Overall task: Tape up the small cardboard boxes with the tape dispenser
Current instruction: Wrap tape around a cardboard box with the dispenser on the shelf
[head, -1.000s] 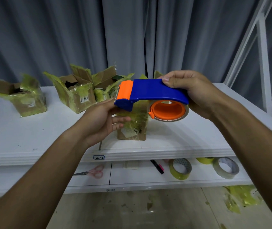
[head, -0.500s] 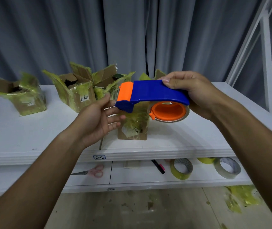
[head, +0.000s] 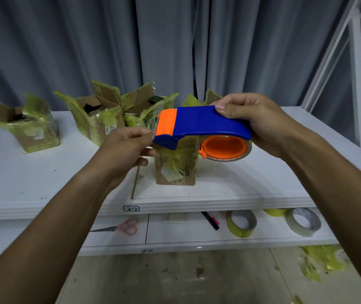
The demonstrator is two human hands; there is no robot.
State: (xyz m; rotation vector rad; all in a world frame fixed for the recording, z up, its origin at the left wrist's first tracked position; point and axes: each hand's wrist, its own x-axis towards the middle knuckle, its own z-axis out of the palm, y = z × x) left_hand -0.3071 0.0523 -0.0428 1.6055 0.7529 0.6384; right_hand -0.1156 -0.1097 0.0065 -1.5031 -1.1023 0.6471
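Note:
My right hand [head: 256, 121] grips the blue and orange tape dispenser [head: 201, 126] by its handle, holding it level above the shelf. The fingers of my left hand [head: 124, 150] are pinched together at the dispenser's toothed cutter end; whether tape is between them is too fine to see. Right behind the dispenser a small cardboard box [head: 176, 167] with yellow-green tape remnants stands on the white shelf [head: 43, 178]. Two more open boxes stand further back: one in the middle [head: 100, 119], one at the far left [head: 28, 126].
On the lower shelf [head: 175, 235] lie pink scissors [head: 120, 228], a black marker [head: 210, 220], a yellow tape roll [head: 241, 223] and a clear tape roll [head: 303, 221]. Crumpled yellow tape [head: 322, 262] litters the floor at right. A white frame post [head: 357, 84] rises at right; grey curtains hang behind.
My left hand has turned from an open palm under the dispenser's front to fingers pinched at the cutter edge. The dispenser and right hand have barely moved.

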